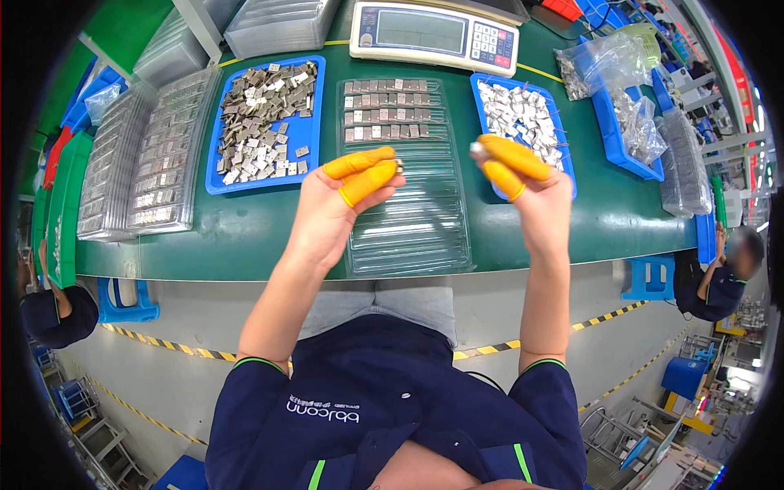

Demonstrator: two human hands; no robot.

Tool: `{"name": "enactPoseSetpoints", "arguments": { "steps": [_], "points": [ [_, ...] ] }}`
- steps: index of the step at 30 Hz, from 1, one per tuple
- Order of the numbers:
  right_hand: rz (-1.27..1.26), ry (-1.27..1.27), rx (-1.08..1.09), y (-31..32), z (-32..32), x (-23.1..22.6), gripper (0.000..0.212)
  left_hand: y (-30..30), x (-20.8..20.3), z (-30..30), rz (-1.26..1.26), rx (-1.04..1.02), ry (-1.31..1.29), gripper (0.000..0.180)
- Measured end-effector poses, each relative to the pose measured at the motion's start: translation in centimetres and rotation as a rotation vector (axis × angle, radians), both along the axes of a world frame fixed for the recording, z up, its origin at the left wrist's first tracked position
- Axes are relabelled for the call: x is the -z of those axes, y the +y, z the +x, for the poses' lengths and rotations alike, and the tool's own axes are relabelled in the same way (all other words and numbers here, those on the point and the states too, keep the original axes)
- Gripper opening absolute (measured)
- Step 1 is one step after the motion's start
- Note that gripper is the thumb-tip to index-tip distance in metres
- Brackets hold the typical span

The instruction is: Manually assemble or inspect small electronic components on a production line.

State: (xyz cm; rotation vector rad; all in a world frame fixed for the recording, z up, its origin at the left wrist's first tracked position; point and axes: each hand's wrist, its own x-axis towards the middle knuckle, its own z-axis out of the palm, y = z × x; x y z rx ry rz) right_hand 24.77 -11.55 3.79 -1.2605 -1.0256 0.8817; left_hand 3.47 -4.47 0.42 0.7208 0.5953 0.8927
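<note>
My left hand (347, 192), in yellow finger cots on thumb and forefinger, pinches a small metal connector piece (399, 166) over the clear ribbed plastic tray (404, 233). The tray's far rows hold several flat silver connectors (392, 100); its nearer grooves hold none. My right hand (531, 175), also in yellow finger cots, pinches a small silvery-white piece (476, 151) between the tray and the right blue bin. That blue bin (569, 173) is heaped with small white-and-silver parts (523, 114). Left of the tray, a blue bin (214, 175) holds loose flat metal connectors (265, 114).
A white digital scale (433, 33) stands behind the tray. Stacked clear trays of parts (163, 155) fill the left side. At the right are a blue bin with plastic bags (637, 147) and more clear trays (684, 163). Other people (723, 282) sit at both sides.
</note>
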Motion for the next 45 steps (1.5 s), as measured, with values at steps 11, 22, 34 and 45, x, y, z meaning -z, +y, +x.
{"name": "enactPoseSetpoints", "arguments": {
  "steps": [11,22,34,45],
  "points": [
    [-0.004,0.178,-0.047,0.9,-4.6,0.8,0.024,-2.2,0.0,0.2,0.086,-0.094,0.075,0.026],
    [0.196,-0.67,-0.011,-0.3,-5.0,0.4,0.019,-2.8,1.2,0.1,0.263,-0.169,0.192,0.024],
    [0.124,-0.277,-0.235,0.0,-4.2,0.6,0.027,-3.1,0.3,-0.6,0.323,0.022,0.148,0.02],
    [0.075,-0.183,-0.083,-0.7,-6.6,3.0,0.02,-3.1,-0.1,0.3,0.248,-0.101,0.164,0.025]
  ]
}}
